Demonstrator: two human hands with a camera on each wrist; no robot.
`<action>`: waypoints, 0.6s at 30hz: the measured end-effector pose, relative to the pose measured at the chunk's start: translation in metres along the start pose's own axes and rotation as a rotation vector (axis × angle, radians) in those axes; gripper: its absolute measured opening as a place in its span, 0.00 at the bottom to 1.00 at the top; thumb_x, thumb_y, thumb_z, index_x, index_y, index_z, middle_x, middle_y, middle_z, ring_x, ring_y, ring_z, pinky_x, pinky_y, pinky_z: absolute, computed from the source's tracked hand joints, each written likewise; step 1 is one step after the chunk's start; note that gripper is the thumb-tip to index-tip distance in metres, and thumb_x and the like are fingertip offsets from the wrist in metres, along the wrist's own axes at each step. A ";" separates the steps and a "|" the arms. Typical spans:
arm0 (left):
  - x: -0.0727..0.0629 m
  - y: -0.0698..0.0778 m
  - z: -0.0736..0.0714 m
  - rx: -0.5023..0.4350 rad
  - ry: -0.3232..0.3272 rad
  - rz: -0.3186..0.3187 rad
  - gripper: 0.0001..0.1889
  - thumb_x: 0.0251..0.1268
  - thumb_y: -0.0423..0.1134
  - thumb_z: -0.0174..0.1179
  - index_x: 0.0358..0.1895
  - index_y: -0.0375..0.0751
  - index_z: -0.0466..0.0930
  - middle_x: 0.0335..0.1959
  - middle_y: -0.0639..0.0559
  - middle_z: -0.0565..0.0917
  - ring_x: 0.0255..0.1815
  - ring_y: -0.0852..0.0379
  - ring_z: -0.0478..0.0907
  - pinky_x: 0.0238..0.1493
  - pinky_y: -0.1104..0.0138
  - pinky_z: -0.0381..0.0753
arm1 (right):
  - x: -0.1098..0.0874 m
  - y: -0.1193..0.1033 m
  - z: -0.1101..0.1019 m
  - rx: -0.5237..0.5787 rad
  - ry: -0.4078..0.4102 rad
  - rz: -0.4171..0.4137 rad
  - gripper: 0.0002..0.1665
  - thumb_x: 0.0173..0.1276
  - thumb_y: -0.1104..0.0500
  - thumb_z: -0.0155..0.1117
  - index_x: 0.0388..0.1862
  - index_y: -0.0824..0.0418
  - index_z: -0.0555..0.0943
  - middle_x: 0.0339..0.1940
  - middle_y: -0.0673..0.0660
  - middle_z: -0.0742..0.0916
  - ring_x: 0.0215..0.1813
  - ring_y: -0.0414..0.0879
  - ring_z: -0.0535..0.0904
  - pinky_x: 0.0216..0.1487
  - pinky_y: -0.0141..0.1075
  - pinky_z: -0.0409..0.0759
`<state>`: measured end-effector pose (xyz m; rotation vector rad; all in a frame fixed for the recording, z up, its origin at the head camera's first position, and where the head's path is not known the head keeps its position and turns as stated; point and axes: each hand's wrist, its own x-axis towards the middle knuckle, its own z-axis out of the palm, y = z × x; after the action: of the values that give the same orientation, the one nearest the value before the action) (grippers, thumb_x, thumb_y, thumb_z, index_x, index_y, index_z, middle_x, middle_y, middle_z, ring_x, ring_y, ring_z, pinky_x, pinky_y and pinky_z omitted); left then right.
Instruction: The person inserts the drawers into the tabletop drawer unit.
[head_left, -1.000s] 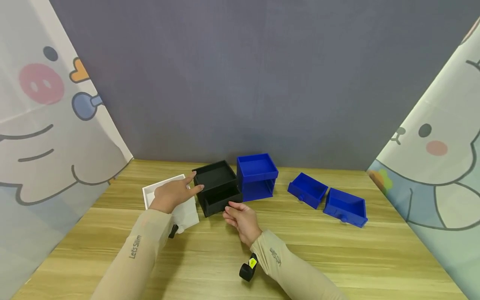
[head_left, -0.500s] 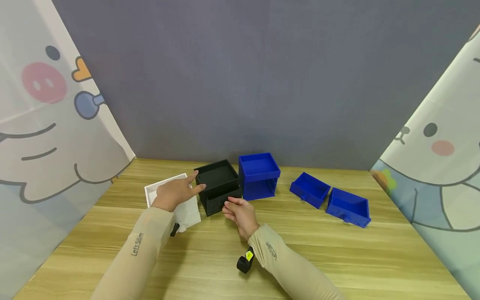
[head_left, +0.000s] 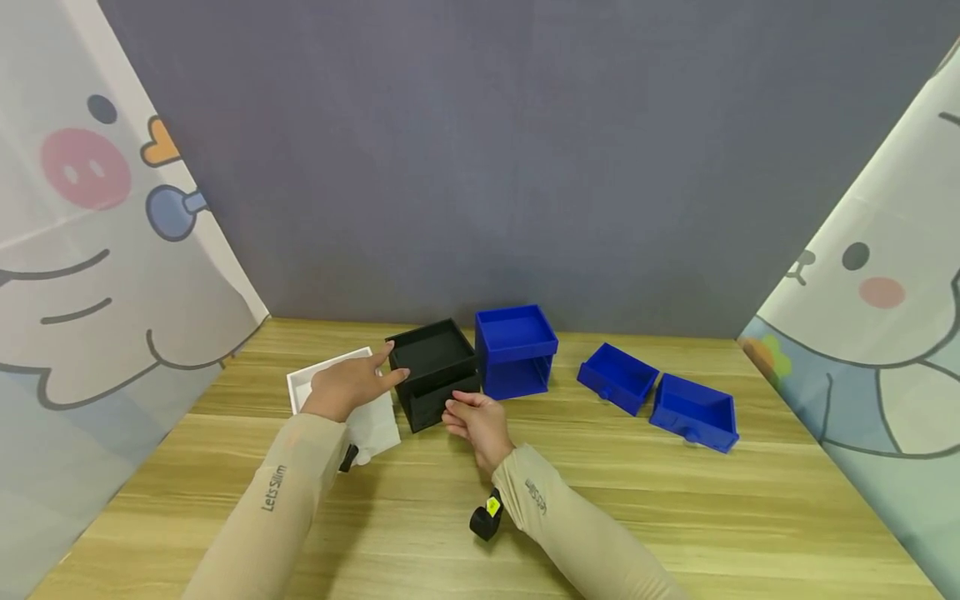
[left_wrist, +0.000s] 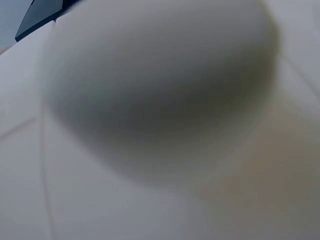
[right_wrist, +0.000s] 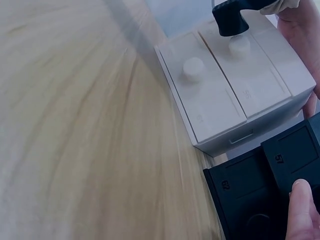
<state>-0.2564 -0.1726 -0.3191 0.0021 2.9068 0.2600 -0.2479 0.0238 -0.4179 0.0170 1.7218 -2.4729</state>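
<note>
A small black drawer cabinet [head_left: 431,346] stands at the table's middle back. Its upper drawer [right_wrist: 291,150] juts slightly past the lower drawer [right_wrist: 240,185]. My right hand [head_left: 480,425] has its thumb and forefinger pinched together at the upper drawer's front; the spot between them is hidden. My left hand [head_left: 347,387] lies over a white drawer cabinet [right_wrist: 220,80], its straight forefinger and thumb at the black cabinet's left top edge. Pale blurred surface fills most of the left wrist view, with the black cabinet's corner at top left.
Close to the right of the black cabinet stands a blue cabinet frame [head_left: 517,333] with an open front. Farther right, two loose blue drawers [head_left: 618,379] lie on the wooden table [head_left: 585,500]. A grey backdrop [head_left: 480,167] rises behind the table.
The black upper drawer has slid inward, from well pulled out to only slightly proud. My right hand has moved forward with it, while the left hand has stayed in place.
</note>
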 end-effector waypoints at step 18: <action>0.001 -0.001 -0.001 0.006 -0.006 0.010 0.43 0.64 0.73 0.38 0.78 0.56 0.45 0.64 0.36 0.72 0.43 0.41 0.79 0.27 0.57 0.69 | 0.003 -0.001 0.005 -0.003 0.024 0.004 0.17 0.64 0.73 0.61 0.52 0.77 0.77 0.37 0.66 0.87 0.24 0.38 0.83 0.28 0.29 0.80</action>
<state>-0.2571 -0.1736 -0.3186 0.0190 2.9027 0.2531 -0.2504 0.0193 -0.4149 0.0503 1.7333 -2.4771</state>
